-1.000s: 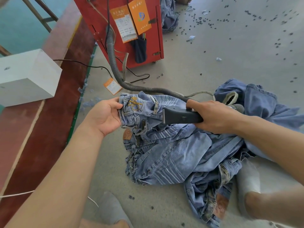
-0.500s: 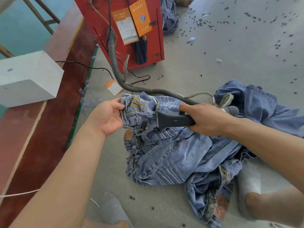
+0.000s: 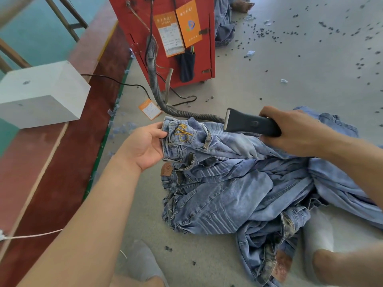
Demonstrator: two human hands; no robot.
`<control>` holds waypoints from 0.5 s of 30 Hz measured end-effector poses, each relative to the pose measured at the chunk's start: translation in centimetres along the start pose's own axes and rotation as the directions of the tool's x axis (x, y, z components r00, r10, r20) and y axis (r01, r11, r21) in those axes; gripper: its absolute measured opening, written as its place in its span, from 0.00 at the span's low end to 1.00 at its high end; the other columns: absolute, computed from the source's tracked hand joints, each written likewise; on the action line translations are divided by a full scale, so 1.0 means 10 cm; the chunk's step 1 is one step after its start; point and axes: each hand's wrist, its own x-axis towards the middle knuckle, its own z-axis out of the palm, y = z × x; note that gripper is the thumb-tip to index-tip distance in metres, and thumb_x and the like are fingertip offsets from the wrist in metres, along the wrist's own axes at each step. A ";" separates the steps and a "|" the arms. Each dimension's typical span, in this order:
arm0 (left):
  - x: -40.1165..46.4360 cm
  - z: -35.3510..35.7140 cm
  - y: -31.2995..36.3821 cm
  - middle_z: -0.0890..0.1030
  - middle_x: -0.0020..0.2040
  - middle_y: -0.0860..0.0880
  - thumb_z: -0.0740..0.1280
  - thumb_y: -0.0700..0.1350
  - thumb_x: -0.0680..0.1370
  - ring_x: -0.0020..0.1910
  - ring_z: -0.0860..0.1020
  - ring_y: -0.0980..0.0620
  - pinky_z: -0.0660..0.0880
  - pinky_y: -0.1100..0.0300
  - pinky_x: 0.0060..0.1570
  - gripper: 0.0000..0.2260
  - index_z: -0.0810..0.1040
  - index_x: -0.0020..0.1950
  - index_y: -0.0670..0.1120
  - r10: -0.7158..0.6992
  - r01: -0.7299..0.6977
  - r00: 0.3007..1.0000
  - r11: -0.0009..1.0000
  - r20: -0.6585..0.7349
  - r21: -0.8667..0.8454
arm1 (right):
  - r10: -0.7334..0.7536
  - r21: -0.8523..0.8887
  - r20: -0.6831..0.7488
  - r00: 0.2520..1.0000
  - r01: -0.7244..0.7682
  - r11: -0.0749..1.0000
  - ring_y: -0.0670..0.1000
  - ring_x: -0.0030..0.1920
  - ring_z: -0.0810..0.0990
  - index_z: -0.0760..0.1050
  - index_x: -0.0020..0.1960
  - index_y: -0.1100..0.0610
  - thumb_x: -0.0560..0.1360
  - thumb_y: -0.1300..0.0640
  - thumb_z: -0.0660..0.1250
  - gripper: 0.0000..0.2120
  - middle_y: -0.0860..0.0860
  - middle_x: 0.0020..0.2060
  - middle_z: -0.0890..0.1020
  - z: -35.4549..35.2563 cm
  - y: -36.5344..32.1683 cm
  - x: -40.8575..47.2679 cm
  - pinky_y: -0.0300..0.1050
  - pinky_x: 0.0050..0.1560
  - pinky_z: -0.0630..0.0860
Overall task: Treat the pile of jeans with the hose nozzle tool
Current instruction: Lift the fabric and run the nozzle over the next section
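1. Jeans [image 3: 238, 183] lie in a loose pile on the floor [image 3: 290, 83], right of centre, in front of the person's feet.
2. Left hand [image 3: 145, 148] pinches the top pair's waistband next to the embroidered pocket [image 3: 183, 134] and lifts that edge.
3. Right hand [image 3: 294, 129] is wrapped round the black nozzle [image 3: 248, 124], wide mouth pointing left, held just above the denim; contact cannot be told.
4. Hose [image 3: 153, 79] runs from the nozzle back to the red machine [image 3: 165, 17].
5. Handling, judged: denim is soft, limp and fairly heavy in bulk and likely bunches under the nozzle. Best hold is a waistband or seam, pulled taut.
6. Nozzle looks rigid and light; the hose may drag.
7. Floor is smooth grey concrete, strewn with dark bits and fabric scraps.
8. Room: white box [image 3: 41, 94] on a red ledge [image 3: 51, 172] to the left, cable [image 3: 116, 81] trailing, an orange tag [image 3: 149, 109] on the floor.
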 end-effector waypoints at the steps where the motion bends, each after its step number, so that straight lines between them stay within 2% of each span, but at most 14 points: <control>1: 0.00 -0.01 -0.01 0.84 0.58 0.37 0.50 0.30 0.81 0.53 0.85 0.40 0.84 0.42 0.45 0.20 0.77 0.66 0.37 -0.002 0.002 1.000 1.000 -0.002 -0.002 | -0.007 -0.019 0.003 1.000 0.007 1.000 0.40 0.34 0.72 0.68 0.53 0.48 0.76 0.54 0.73 0.14 0.41 0.33 0.74 0.02 0.01 0.01 0.41 0.32 0.65; 6: -0.01 -0.01 -0.04 0.82 0.61 0.36 0.50 0.30 0.81 0.54 0.85 0.40 0.84 0.42 0.45 0.22 0.74 0.71 0.37 -0.005 0.005 1.000 1.000 -0.007 0.014 | 0.004 -0.092 0.113 0.994 0.007 0.996 0.44 0.35 0.73 0.67 0.52 0.48 0.77 0.56 0.70 0.13 0.44 0.35 0.74 0.18 -0.03 0.10 0.46 0.32 0.67; 8: -0.02 0.00 -0.05 0.81 0.63 0.36 0.49 0.30 0.81 0.55 0.84 0.39 0.84 0.41 0.46 0.23 0.72 0.73 0.38 -0.006 0.006 1.000 1.000 -0.007 0.030 | 0.002 -0.108 0.162 0.987 0.016 0.994 0.51 0.38 0.77 0.65 0.52 0.47 0.77 0.56 0.68 0.12 0.47 0.39 0.77 0.26 -0.11 0.14 0.53 0.38 0.75; 10: -0.02 0.00 -0.06 0.80 0.66 0.36 0.49 0.30 0.81 0.57 0.83 0.39 0.84 0.41 0.48 0.24 0.71 0.75 0.38 -0.007 0.007 1.000 0.999 -0.009 0.049 | -0.020 -0.100 0.189 0.982 0.039 0.994 0.55 0.40 0.78 0.66 0.52 0.47 0.77 0.55 0.67 0.10 0.48 0.40 0.77 0.33 -0.20 0.17 0.58 0.45 0.78; 13: -0.03 -0.02 -0.06 0.78 0.69 0.35 0.49 0.30 0.81 0.57 0.82 0.39 0.84 0.41 0.48 0.24 0.70 0.76 0.38 -0.003 0.004 1.000 0.998 -0.014 0.064 | -0.049 -0.054 0.181 0.982 0.060 0.997 0.55 0.39 0.78 0.68 0.53 0.47 0.77 0.52 0.69 0.11 0.46 0.39 0.77 0.31 -0.29 0.19 0.58 0.43 0.78; 15: -0.04 -0.03 -0.06 0.77 0.70 0.35 0.49 0.30 0.81 0.58 0.82 0.38 0.84 0.41 0.49 0.24 0.70 0.76 0.38 -0.006 0.007 1.000 0.998 -0.013 0.065 | -0.043 -0.003 0.150 0.988 0.044 0.999 0.51 0.38 0.79 0.69 0.54 0.45 0.76 0.52 0.71 0.12 0.44 0.38 0.78 0.25 -0.29 0.17 0.54 0.40 0.78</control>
